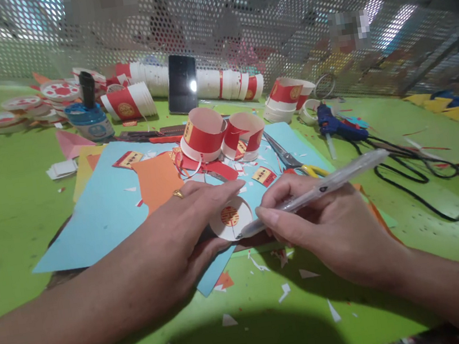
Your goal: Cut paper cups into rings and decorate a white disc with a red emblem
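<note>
My left hand holds a small round white disc between thumb and fingers. The disc bears an orange-red patterned emblem and a dark line running down to its lower edge. My right hand is closed around a clear-barrelled pen, its tip at the disc's bottom edge. Beneath and beyond my hands lie light blue paper and orange paper. Two cut red-and-white paper cup rings stand just past the disc. Scissors with yellow and red handles lie to their right.
Stacked cups and a dark phone stand by the mesh screen. A blue jar is left. On the right are a blue glue gun and its black cord. Paper scraps litter the green table.
</note>
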Demonstrator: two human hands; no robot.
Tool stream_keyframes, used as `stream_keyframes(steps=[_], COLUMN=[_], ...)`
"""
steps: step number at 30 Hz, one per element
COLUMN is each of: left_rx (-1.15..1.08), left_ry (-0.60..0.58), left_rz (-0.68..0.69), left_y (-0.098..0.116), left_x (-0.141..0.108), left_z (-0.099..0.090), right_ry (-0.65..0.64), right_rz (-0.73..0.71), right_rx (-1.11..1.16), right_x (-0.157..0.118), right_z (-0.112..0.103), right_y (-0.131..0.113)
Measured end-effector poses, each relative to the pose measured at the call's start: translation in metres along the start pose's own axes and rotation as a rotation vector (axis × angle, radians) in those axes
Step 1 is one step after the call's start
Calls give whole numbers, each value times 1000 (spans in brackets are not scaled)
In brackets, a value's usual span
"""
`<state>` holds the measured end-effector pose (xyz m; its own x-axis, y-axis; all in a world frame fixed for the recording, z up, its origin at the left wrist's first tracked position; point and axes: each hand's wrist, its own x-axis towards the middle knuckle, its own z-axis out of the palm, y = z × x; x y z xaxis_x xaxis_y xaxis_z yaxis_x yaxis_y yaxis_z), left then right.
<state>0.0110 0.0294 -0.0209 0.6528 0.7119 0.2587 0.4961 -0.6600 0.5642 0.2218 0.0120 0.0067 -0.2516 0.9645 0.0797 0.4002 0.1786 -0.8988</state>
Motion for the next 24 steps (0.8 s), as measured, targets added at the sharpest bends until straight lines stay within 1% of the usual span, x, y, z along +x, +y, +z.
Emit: stream_keyframes(steps=[6,15,24], left_rx=[25,45,38], left_ry=[19,79,71], left_rz=[12,10,5], left_y=[-3,-2,1], left_x=[0,-1,-1], left_z=[2,2,0], right_ry=[-12,-74,-112], right_rz=[3,50,56], right_rx=[-13,56,102], right_x=[0,-1,1], right_z=[-1,-2,-1], right_y=[1,4,0])
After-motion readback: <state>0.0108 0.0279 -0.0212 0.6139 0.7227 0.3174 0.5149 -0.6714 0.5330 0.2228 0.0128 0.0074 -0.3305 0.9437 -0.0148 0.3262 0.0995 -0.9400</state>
